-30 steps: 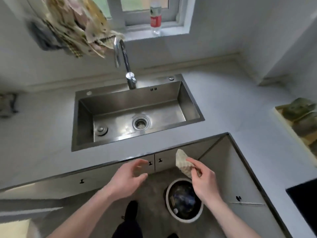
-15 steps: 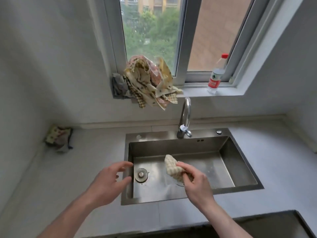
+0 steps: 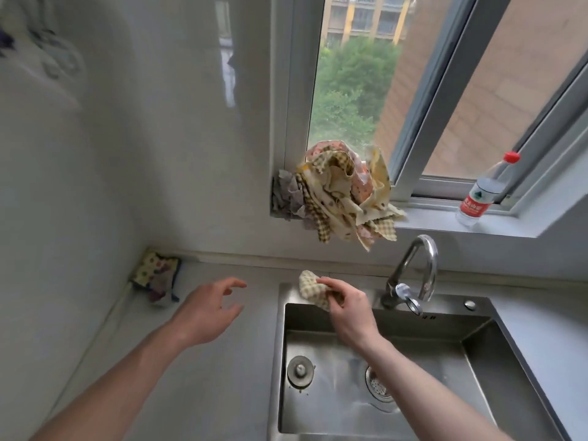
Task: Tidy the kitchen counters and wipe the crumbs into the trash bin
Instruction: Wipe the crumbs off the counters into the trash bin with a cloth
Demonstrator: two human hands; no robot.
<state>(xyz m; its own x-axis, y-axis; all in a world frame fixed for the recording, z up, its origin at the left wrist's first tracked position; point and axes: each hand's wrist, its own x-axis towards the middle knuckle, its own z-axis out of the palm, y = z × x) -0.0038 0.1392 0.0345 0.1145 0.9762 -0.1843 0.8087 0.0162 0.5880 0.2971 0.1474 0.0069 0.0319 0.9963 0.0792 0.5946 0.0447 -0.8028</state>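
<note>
My right grip [image 3: 345, 308] pinched the checked cloth [image 3: 310, 289] over the sink [image 3: 477, 332], left grip [image 3: 208, 308] spread — crumbs risked dropping into the drain [image 3: 378, 388], not the bin.

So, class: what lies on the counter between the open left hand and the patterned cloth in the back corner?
Only bare grey counter separates the left hand from the patterned cloth, in the head view.

A beige-and-yellow checked cloth [image 3: 310, 288] is showing at the frame's centre. Above it, a heap of cloths [image 3: 342, 194] is mixing yellow gingham, pink florals and grey-purple. At left, a folded cloth [image 3: 156, 276] is showing yellow dots edged in dark blue. At upper right, a clear bottle [image 3: 482, 194] is wearing a red cap and label. The sink [image 3: 477, 361] is gleaming steel grey.
</note>
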